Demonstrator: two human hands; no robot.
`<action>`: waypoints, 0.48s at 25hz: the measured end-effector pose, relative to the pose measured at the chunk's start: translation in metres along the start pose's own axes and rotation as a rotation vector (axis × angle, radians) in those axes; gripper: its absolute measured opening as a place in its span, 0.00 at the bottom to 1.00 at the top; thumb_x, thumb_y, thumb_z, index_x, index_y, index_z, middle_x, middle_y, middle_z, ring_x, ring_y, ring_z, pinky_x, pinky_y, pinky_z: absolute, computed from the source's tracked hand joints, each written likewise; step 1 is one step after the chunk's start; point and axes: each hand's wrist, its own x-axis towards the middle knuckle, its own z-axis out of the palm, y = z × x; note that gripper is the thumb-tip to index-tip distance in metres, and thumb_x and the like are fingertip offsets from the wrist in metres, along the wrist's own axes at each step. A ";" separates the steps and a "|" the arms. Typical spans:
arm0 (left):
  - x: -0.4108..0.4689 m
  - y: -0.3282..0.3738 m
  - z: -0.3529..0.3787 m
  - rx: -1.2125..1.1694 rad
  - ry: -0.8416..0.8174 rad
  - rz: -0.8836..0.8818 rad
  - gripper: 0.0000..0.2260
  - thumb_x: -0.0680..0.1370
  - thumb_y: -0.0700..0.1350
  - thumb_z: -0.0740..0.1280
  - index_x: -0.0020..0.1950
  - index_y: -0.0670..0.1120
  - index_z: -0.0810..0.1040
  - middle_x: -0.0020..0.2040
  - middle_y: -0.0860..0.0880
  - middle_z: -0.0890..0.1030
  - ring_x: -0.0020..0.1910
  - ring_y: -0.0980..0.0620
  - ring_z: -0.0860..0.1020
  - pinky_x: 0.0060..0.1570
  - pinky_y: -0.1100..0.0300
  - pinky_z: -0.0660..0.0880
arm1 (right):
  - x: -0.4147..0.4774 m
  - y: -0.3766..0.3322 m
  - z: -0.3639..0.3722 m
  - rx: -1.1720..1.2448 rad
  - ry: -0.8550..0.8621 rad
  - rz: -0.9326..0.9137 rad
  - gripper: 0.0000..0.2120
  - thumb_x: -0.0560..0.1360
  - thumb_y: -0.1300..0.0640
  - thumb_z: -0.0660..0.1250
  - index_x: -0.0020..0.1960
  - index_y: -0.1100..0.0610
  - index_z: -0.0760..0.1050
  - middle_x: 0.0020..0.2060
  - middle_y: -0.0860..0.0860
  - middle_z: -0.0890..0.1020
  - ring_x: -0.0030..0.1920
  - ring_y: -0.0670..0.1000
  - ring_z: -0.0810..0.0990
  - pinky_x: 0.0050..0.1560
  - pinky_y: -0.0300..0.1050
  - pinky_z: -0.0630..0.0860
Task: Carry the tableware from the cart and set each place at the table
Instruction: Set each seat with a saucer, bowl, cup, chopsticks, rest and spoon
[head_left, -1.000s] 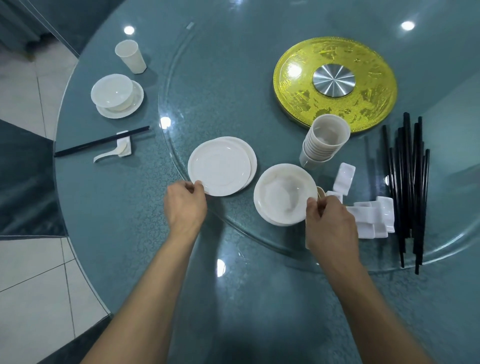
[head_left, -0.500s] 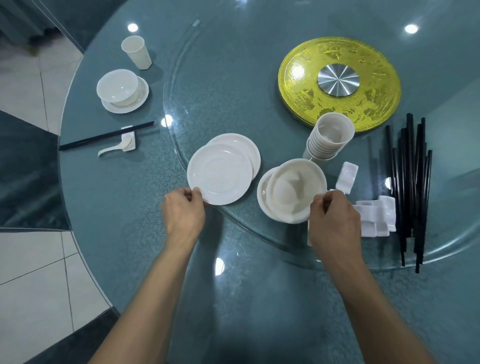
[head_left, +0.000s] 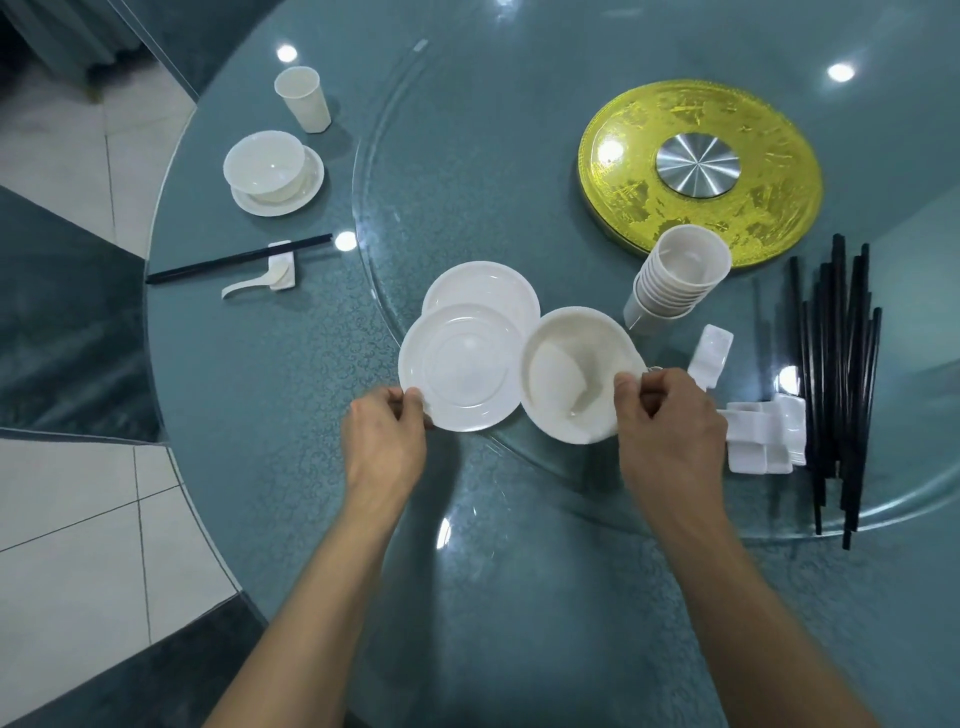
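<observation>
- The left hand (head_left: 387, 441) pinches the near edge of the top plate (head_left: 460, 371), with the thumb on top. This plate lies partly over a second plate (head_left: 483, 286) and reaches past the rim of the glass turntable (head_left: 467, 182).
- The right hand (head_left: 670, 415) grips the near rim of a bowl (head_left: 571, 374), which is tilted toward the person, just beside the top plate.
- To do this step well, I would first lay the plate flat on the counter (head_left: 270, 395) in front of the person. Then I would set the bowl level in the middle of it, like the far bowl (head_left: 265, 166) on its saucer (head_left: 291, 202).
- The two rims are almost touching, so it is better to keep them apart while carrying.
- The fingers under the plate and the bowl are hidden.
- I cannot tell if the bowl is lifted free or rests on the turntable.
- The cart is not in view.
- The pile of white rests (head_left: 763, 436) beside the black chopsticks (head_left: 841, 364) is too mixed to count.
</observation>
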 end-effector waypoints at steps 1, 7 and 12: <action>-0.003 -0.001 -0.002 -0.008 -0.002 0.000 0.13 0.81 0.46 0.65 0.37 0.48 0.79 0.34 0.50 0.85 0.37 0.44 0.84 0.47 0.45 0.81 | -0.002 -0.001 0.002 -0.002 0.002 -0.014 0.09 0.81 0.48 0.65 0.49 0.53 0.75 0.39 0.43 0.78 0.41 0.46 0.76 0.44 0.41 0.66; -0.023 -0.008 -0.009 -0.037 -0.015 -0.028 0.13 0.82 0.46 0.65 0.37 0.49 0.78 0.33 0.53 0.84 0.34 0.47 0.83 0.46 0.46 0.81 | -0.015 -0.013 0.021 -0.043 -0.033 -0.101 0.11 0.80 0.47 0.67 0.48 0.55 0.79 0.37 0.41 0.76 0.43 0.39 0.75 0.44 0.39 0.64; -0.033 -0.018 -0.016 -0.055 -0.032 -0.003 0.13 0.81 0.46 0.66 0.37 0.47 0.79 0.31 0.51 0.83 0.32 0.46 0.83 0.43 0.46 0.81 | -0.030 -0.019 0.042 -0.055 -0.103 -0.104 0.11 0.80 0.46 0.67 0.48 0.54 0.80 0.39 0.46 0.81 0.42 0.49 0.78 0.44 0.43 0.68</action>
